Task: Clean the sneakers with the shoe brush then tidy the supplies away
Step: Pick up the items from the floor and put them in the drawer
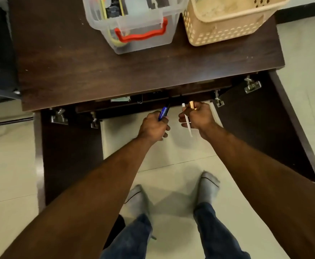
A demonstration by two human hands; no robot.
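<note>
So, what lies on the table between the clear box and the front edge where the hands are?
In the head view, nothing: bare dark table runs from the clear box to the front edge above the left hand and right hand.

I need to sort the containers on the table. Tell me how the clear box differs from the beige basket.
The clear box has see-through solid walls; the beige basket has opaque walls pierced with holes. The box has a red handle; the basket shows none. The box sits left of the basket. Both stand open-topped at the table's far edge.
</note>
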